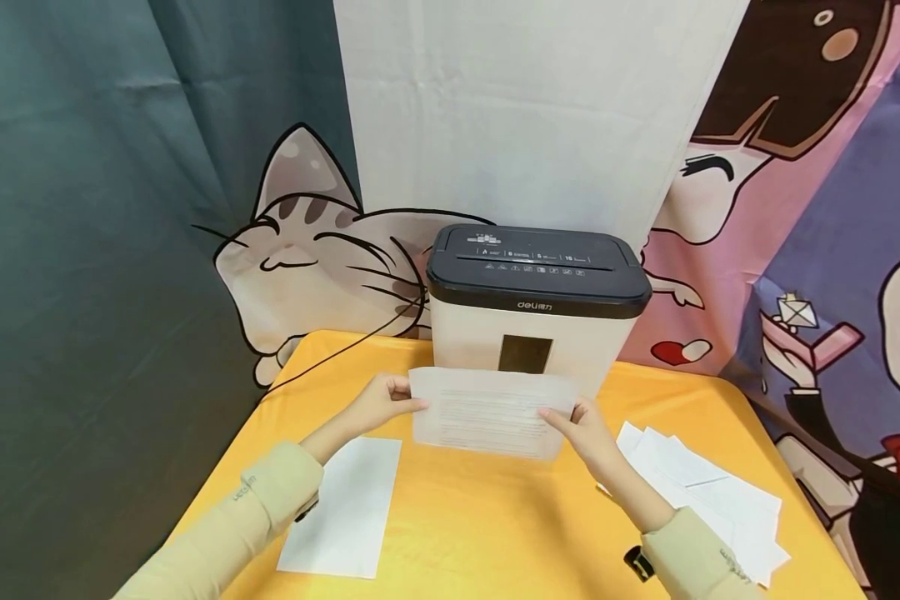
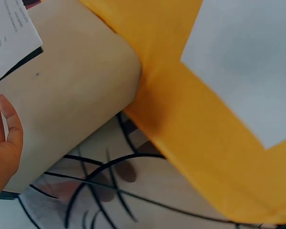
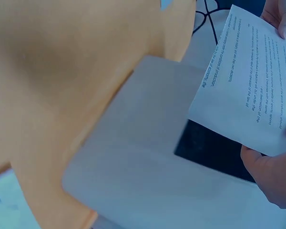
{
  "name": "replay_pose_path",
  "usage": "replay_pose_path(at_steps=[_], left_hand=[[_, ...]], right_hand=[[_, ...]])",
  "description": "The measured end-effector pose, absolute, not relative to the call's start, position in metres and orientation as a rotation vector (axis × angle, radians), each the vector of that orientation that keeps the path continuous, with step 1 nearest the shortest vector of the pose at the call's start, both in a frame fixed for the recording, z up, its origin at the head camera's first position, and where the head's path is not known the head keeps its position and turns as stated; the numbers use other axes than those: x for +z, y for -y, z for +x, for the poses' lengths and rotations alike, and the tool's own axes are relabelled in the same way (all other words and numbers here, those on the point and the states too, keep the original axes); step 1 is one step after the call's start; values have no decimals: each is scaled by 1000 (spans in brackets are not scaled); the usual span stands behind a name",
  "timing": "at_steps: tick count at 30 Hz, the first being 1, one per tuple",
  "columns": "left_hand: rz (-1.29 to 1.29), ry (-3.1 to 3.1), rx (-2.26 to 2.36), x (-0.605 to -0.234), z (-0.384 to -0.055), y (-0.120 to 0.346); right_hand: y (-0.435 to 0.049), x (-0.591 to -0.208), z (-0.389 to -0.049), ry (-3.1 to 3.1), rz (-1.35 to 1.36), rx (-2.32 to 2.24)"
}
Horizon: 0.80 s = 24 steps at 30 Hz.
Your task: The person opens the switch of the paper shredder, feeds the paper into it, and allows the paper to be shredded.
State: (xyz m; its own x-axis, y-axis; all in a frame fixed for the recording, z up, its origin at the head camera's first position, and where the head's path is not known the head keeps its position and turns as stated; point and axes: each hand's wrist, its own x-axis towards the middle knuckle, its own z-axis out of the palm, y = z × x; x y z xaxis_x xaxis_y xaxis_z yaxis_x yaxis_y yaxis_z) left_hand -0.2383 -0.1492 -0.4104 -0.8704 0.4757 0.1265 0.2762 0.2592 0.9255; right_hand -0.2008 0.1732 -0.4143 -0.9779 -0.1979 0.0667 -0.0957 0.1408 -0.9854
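A printed sheet of paper is stretched between both hands in front of a paper shredder with a dark lid. My left hand pinches its left edge, thumb on the near face. At the right edge my right hand pinches it the same way. Lines of text show on the sheet in the right wrist view, with the right hand at its lower corner. Only part of the left hand shows in the left wrist view, below the paper's corner.
A blank-looking sheet lies on the yellow tablecloth under the left forearm. Several overlapping sheets lie at the right. A dark cord runs left from behind the shredder. Printed curtains hang behind.
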Motion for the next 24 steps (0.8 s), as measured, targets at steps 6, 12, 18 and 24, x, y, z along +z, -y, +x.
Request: replay_pose_path(at_steps=[6, 12, 18, 24], left_hand=[[818, -2428, 1616, -383, -242, 140], [811, -2528, 1593, -358, -244, 132], [853, -2625, 1586, -333, -245, 128], [891, -2649, 1578, -303, -248, 123]], right_hand=[[-183, -390, -200, -2437, -411, -1956], [-192, -365, -200, -2511, -524, -1989], [-196, -340, -203, -2632, -661, -1994], [-201, -315, -207, -2701, -744, -1976]])
